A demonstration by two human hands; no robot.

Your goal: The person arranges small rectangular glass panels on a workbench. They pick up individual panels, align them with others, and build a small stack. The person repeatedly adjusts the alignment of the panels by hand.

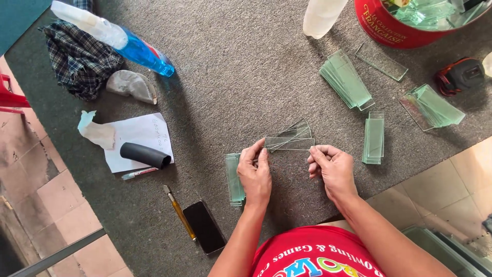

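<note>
A clear glass strip [288, 143] is held between both hands just above the counter [230, 77]; its long axis runs left to right across the view, nearly level, one end pinched by the thumb and fingertips of the left hand [254, 172], the other end pinched by the fingertips of the right hand [333, 168]; both hands are closed on the strip, not spread. A second glass strip [293, 132] lies beneath and behind it, slanting up toward the right, so the two cross at a shallow angle; whether they touch cannot be told.

Just left of the left hand a small stack of glass strips [234, 178] lies with its long axis pointing away from the person; another stack [374, 137] lies to the right of the right hand, also lengthwise away; a fanned pile [346, 79] sits further off, tilted diagonally; a fourth pile [431, 107] rests near a tape measure [460, 75].

The counter is covered in grey-brown carpet; on it lie a blue spray bottle [134, 47], a checked cloth [79, 59], a sheet of paper [139, 139] bearing a black roll [145, 155], a yellow-handled cutter [179, 211], a dark phone [204, 227] and a red tin [410, 23] holding more glass; tiled floor [31, 169] shows at both sides.
</note>
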